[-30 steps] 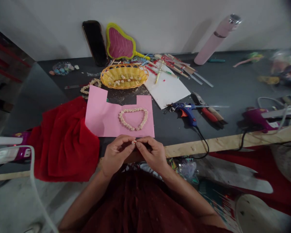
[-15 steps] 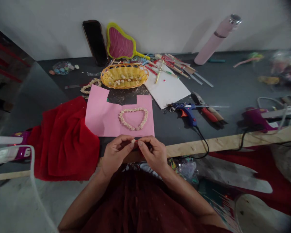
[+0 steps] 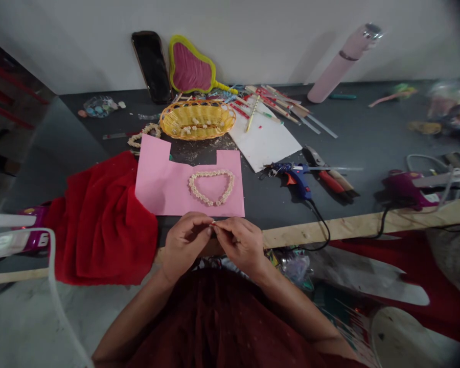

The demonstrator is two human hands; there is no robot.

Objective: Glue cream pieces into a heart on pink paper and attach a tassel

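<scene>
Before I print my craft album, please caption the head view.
Left hand and right hand pinch a tiny piece near pink paper bearing a pale, bumpy loop.

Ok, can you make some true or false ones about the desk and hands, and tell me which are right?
1. A cream heart-like loop lies on the pink paper. True.
2. The pliers lie beside the blue glue gun. True.
3. The yellow basket holds scissors. False: the yellow basket holds small cream pieces.
4. The left hand and right hand are far apart. False: they meet, pinching a tiny pale piece.
5. The black phone lies flat. False: it leans upright.
</scene>
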